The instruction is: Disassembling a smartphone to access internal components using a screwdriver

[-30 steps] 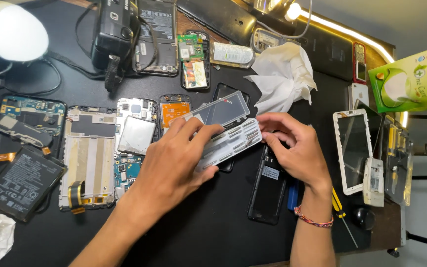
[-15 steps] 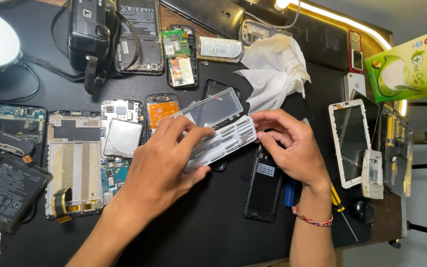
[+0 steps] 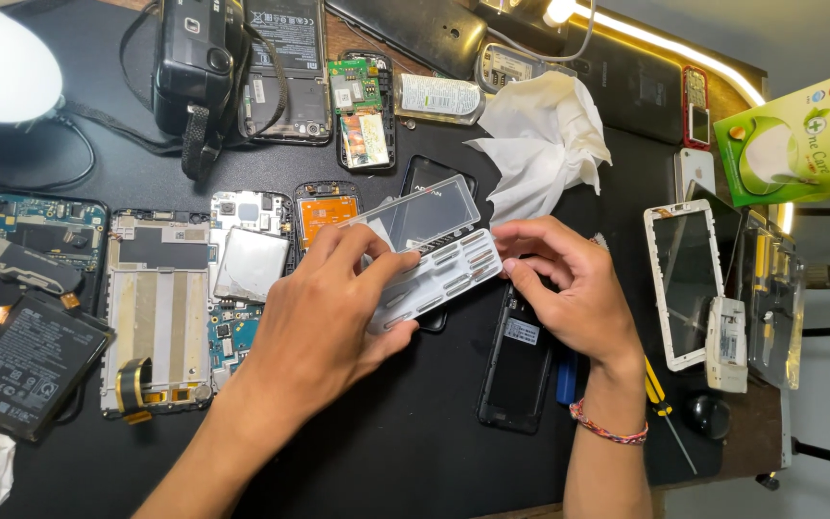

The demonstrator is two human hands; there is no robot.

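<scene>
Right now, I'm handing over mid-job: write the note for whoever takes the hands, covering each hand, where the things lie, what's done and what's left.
Left hand: fingers on the white slotted case, pressing its near end.
Right hand: fingertips pinch the case's right end.
The case is held above the black mat, its clear lid hinged open.
A black phone shell lies under the right hand; opened phones lie to the left, a crumpled tissue behind.
Done: lid open.
Left: nothing visibly taken out yet; slot contents unclear.
</scene>
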